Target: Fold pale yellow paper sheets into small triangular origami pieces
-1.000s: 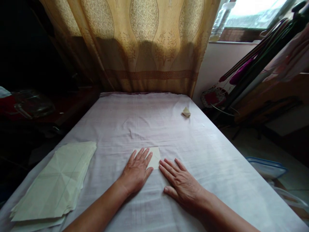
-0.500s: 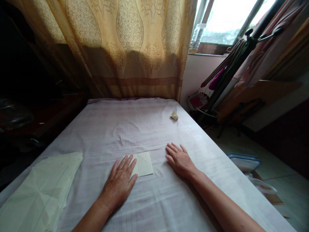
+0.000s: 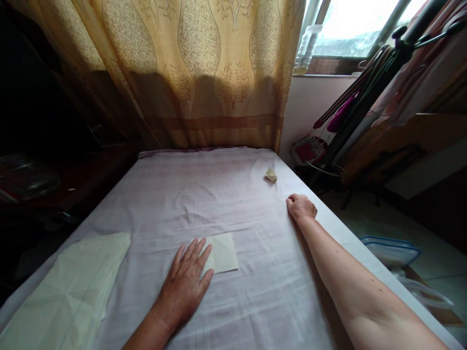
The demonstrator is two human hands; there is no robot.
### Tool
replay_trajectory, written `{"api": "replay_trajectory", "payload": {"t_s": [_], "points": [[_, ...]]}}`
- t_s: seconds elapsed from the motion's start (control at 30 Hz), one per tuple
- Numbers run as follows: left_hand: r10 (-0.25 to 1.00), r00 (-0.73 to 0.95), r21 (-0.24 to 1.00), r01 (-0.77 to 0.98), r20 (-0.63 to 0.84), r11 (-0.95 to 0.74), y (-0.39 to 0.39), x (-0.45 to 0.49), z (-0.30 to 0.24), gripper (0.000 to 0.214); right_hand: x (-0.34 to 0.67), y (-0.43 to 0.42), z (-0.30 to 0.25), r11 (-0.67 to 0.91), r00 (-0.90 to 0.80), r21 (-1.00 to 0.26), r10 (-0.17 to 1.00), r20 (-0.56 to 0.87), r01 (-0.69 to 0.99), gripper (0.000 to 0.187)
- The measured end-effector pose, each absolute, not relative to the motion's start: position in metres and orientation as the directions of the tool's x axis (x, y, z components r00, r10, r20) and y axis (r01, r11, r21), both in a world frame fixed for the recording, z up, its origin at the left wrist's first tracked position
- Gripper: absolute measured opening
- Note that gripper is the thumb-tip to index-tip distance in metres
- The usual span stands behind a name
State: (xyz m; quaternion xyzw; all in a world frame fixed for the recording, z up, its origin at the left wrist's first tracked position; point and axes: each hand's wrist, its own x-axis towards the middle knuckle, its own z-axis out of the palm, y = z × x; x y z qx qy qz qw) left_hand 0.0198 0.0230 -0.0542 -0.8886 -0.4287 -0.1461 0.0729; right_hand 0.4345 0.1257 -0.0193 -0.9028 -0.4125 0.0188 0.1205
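Note:
My left hand (image 3: 185,283) lies flat with fingers spread on the left part of a small folded pale paper square (image 3: 223,253), on the white cloth (image 3: 255,301) covering the table. My right hand (image 3: 301,206) is stretched out to the far right of the cloth, its fingers curled under against the fabric; whether anything is in them is hidden. A small folded paper piece (image 3: 270,175) sits a little beyond and left of that hand, apart from it.
A stack of creased pale paper sheets (image 3: 69,291) lies at the near left. A patterned gold curtain (image 3: 197,73) hangs behind the table. On the right are a dark stand with hanging items (image 3: 368,92) and a blue-rimmed container (image 3: 390,248) on the floor.
My right hand has left the paper square and slid forward and right along the cloth, its fingers curling in. My left hand has stayed on the square. The view has shifted slightly.

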Motion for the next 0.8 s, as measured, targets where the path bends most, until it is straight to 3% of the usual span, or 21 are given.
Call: {"api": "replay_trajectory", "payload": {"t_s": [0.23,0.4,0.53,0.8], "points": [[0.741,0.591,0.000,0.782,0.319,-0.623,0.023,0.020,-0.053,0.052,0.418,0.112,-0.017,-0.493,0.545,-0.307,0.832,0.108,0.814,0.032],[0.734,0.593,0.000,0.778,0.330,-0.628,0.024,0.019,-0.054,0.052,0.370,0.073,-0.023,-0.112,0.181,-0.407,0.974,0.134,0.906,0.023],[0.734,0.593,-0.006,0.779,0.331,-0.626,0.024,0.019,-0.053,0.051,0.343,0.048,-0.021,0.077,-0.018,-0.434,0.990,0.139,0.898,0.017],[0.726,0.594,-0.005,0.775,0.346,-0.632,0.024,0.020,-0.054,0.049,0.333,0.039,-0.011,0.052,-0.034,-0.301,0.997,0.064,0.952,0.014]]}}
